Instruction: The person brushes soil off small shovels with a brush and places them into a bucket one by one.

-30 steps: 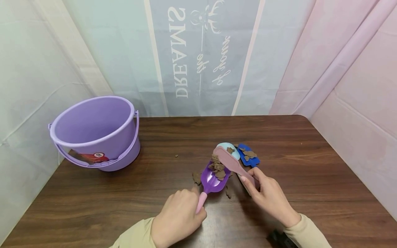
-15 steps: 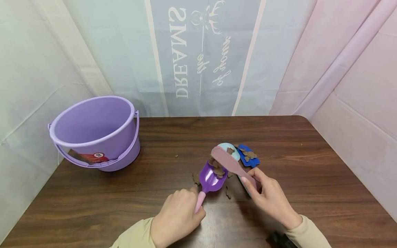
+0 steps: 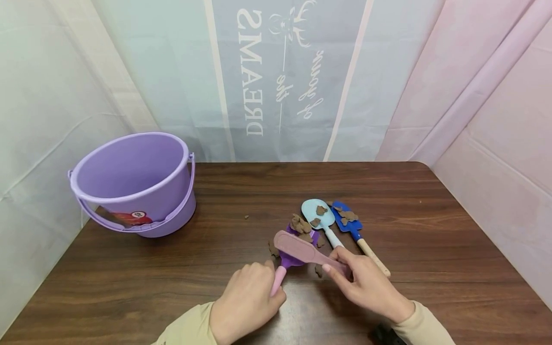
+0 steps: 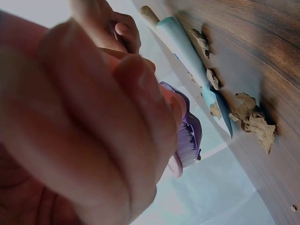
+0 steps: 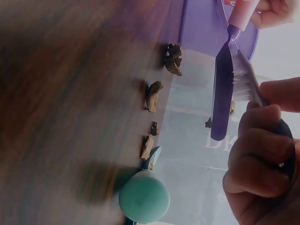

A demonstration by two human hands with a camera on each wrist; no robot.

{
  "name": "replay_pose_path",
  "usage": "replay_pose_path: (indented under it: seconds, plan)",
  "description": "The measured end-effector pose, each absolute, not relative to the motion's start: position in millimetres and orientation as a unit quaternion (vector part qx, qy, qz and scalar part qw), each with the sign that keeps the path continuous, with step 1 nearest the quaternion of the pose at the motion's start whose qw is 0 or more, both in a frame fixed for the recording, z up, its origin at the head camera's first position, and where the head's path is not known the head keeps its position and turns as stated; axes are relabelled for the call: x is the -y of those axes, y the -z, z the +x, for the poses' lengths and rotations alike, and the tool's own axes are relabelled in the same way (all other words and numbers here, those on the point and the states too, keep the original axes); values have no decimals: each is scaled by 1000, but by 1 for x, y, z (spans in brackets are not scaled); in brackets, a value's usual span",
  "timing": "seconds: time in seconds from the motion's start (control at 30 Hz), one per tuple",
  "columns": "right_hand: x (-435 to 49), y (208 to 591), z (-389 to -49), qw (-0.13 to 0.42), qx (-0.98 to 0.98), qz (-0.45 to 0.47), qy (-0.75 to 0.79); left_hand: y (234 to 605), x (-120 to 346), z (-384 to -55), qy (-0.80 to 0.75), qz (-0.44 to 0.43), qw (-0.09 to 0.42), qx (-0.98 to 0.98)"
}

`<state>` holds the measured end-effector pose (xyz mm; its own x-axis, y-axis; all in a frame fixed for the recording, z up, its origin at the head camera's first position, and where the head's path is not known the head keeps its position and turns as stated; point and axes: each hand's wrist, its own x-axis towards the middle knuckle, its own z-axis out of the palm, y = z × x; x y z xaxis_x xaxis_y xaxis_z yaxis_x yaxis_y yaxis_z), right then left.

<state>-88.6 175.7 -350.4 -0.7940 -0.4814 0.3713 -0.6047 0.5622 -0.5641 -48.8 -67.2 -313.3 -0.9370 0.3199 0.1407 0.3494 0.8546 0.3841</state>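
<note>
My left hand grips the pink handle of a small purple toy shovel, held above the table. Brown clay-like clumps lie at the front of its blade. In my right hand is a pink brush, its head over the shovel and hiding part of the blade. White bristles reach down to the shovel in the right wrist view. The left wrist view shows the brush's bristles against the purple blade, with left-hand fingers filling much of the frame.
A light blue shovel and a blue shovel lie to the right with brown pieces on them. Loose brown bits are scattered on the table. A lilac bucket stands at the left. Something black is by my right wrist.
The brush has moved left and nearer to me, from over the clumps toward the shovel's handle end, uncovering the clumps and the two other shovels' handles. The left hand has barely shifted.
</note>
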Motion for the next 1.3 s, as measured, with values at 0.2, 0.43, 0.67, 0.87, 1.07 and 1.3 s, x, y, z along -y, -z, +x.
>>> replay_pose_path:
  seconds: [0.2, 0.43, 0.67, 0.87, 1.07, 1.3]
  plan:
    - [-177, 351, -91, 107, 896, 282, -326, 312, 67, -47, 207, -174, 35, 962]
    - [-179, 350, -92, 121, 911, 247, -307, 312, 67, -46, 204, -174, 39, 963]
    - [-182, 346, -94, 152, 913, 218, -310, 311, 67, -44, 203, -172, 32, 963]
    - [-186, 346, -94, 159, 922, 167, -312, 313, 68, -43, 199, -171, 48, 964]
    - [-187, 346, -93, 163, 920, 154, -321, 314, 67, -43, 199, -173, 59, 963]
    - [-181, 347, -89, 137, 888, 256, -356, 314, 68, -44, 199, -174, 60, 963]
